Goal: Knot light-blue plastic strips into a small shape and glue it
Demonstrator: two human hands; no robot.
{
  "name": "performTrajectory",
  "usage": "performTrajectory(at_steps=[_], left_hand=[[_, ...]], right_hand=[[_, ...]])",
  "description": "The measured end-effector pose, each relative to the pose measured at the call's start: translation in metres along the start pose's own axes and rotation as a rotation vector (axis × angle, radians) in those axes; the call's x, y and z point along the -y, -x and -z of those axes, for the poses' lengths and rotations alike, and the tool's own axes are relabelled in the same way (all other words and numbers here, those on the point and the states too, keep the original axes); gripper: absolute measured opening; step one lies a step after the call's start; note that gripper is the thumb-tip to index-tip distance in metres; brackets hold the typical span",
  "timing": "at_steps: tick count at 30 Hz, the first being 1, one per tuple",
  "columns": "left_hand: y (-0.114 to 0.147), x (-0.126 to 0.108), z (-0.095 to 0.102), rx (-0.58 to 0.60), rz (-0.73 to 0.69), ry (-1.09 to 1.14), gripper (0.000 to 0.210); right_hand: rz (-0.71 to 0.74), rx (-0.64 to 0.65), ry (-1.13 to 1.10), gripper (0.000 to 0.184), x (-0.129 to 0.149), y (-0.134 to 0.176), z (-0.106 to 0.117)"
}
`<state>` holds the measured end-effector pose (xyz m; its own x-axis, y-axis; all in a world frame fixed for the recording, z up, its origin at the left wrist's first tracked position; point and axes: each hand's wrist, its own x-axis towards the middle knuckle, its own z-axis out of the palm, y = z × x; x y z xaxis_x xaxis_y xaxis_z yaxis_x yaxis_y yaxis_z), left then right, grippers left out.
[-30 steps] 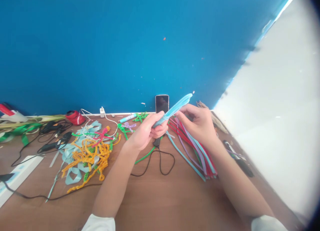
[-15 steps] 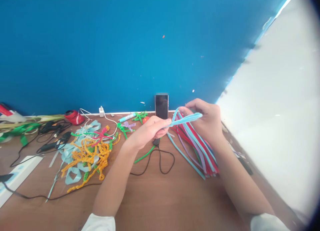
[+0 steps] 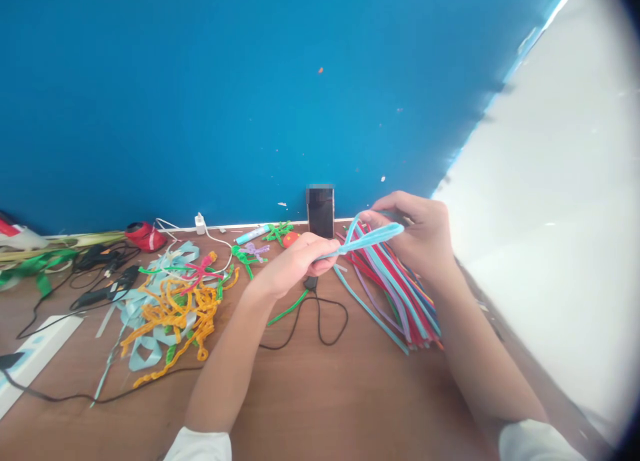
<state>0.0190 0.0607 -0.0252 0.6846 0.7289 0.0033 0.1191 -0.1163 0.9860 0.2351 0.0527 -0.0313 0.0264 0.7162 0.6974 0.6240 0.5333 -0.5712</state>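
Note:
My left hand [image 3: 303, 256] is closed, its thumb pressing on a light blue pipe cleaner [image 3: 377, 236] that is folded into a narrow loop pointing right. A free length of it arches up from the pinch to my right hand [image 3: 417, 228], whose thumb and forefinger close on that end. Both hands are raised above the table. Below and behind the right hand lies a bundle of straight pipe cleaners [image 3: 395, 284] in red, blue, purple and other colours; the right forearm hides part of it.
A phone [image 3: 321, 211] leans against the blue wall [image 3: 250, 101]. To the left lie twisted orange pipe cleaners [image 3: 193, 314], pale blue ribbon [image 3: 145, 354], a glue gun [image 3: 103, 293] and a white power strip [image 3: 45, 354]. A black cable [image 3: 345, 314] loops across the table [image 3: 325, 394].
My right hand has shifted slightly right, and the loop of the light blue pipe cleaner looks a little more spread. My left hand keeps its pinch. The whole view has shifted slightly.

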Motion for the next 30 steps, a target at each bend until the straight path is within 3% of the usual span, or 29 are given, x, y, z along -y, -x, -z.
performTrajectory(at_steps=[8,15,24,30], left_hand=[[0.000,0.003,-0.002,0.062,-0.021,-0.039,0.049],[-0.003,0.007,-0.009,0.019,0.018,-0.173,0.052],[-0.013,0.020,-0.015,-0.182,-0.013,-0.213,0.047],[-0.022,0.023,-0.018,-0.379,-0.095,0.031,0.049]], right_hand=[[0.017,0.130,-0.207,0.025,0.001,-0.005,0.008],[0.042,0.218,-0.172,0.026,0.004,-0.006,0.017],[0.221,0.349,-0.066,0.018,0.021,0.004,0.024],[0.352,0.508,-0.082,0.017,0.029,0.009,0.013]])
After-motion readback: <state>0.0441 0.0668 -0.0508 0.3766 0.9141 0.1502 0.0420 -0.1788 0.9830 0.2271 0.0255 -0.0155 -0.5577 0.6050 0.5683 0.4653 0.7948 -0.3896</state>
